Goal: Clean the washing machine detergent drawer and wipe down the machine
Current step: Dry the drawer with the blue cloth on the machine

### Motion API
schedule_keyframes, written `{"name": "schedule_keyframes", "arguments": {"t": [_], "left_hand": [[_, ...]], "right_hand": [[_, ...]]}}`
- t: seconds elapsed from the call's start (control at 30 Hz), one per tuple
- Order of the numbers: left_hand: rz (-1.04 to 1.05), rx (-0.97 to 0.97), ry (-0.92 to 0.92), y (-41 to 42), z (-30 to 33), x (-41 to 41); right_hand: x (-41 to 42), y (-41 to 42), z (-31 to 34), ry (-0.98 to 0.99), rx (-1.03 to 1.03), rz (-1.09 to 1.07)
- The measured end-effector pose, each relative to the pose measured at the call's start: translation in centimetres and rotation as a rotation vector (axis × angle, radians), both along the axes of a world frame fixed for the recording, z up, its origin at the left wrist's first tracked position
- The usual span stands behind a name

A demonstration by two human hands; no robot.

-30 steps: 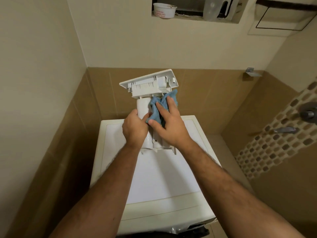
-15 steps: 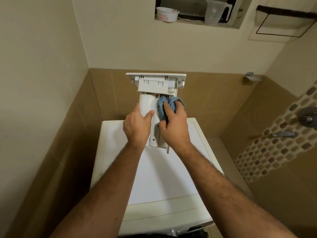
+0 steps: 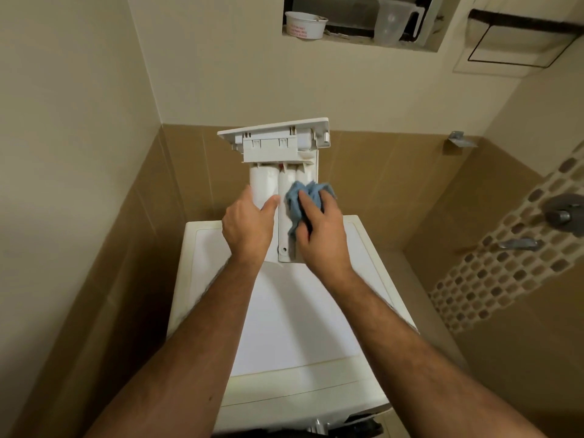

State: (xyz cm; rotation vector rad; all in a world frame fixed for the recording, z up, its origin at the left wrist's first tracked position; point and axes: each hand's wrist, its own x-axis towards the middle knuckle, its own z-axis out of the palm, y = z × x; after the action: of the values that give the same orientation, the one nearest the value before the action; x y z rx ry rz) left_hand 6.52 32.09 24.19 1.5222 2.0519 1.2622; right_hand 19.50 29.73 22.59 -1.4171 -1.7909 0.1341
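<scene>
While the left hand [image 3: 248,224] grips the white detergent drawer [image 3: 278,172] by its left side, thumb laid across the underside and fingers wrapped behind, the drawer stands on end above the washing machine top [image 3: 297,327], front panel uppermost and tilted, right corner higher. Underside faces the camera; rounded compartment bottoms visible. Lower end sits at or just above the machine's rear edge; cannot tell if it touches. Right hand [image 3: 319,230] clutches a bunched blue cloth [image 3: 305,197], fingers curled over it, pressing it against the right half of the drawer's underside. Cloth hangs partly down between the two hands. Both forearms bare, reaching in from the bottom of the view.

Washing machine is white, in a corner with brown tile on the lower walls and cream paint above. Wall niche [image 3: 363,42] up top holds a white bowl [image 3: 306,24] on the left and a clear measuring jug [image 3: 395,22] to its right. Mosaic tile strip [image 3: 505,270] on the right wall, with a metal shower valve [image 3: 562,214] and a tap lever [image 3: 520,245] below it.
</scene>
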Motion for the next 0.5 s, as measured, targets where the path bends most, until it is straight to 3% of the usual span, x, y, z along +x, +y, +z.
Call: {"name": "schedule_keyframes", "arguments": {"t": [0.17,0.37,0.5], "left_hand": [[0.01,0.008,-0.021,0.3,0.7,-0.4],[0.016,-0.003,-0.018,0.4,0.6,-1.2],[0.004,0.007,-0.036,0.1,0.7,-0.8]], "right_hand": [[-0.2,-1.2,-1.2,-0.072,0.08,0.065],[-0.1,-5.7,-5.9,-0.078,-0.031,0.127],[0.3,-4.0,-3.6,-0.069,0.0,0.061]]}}
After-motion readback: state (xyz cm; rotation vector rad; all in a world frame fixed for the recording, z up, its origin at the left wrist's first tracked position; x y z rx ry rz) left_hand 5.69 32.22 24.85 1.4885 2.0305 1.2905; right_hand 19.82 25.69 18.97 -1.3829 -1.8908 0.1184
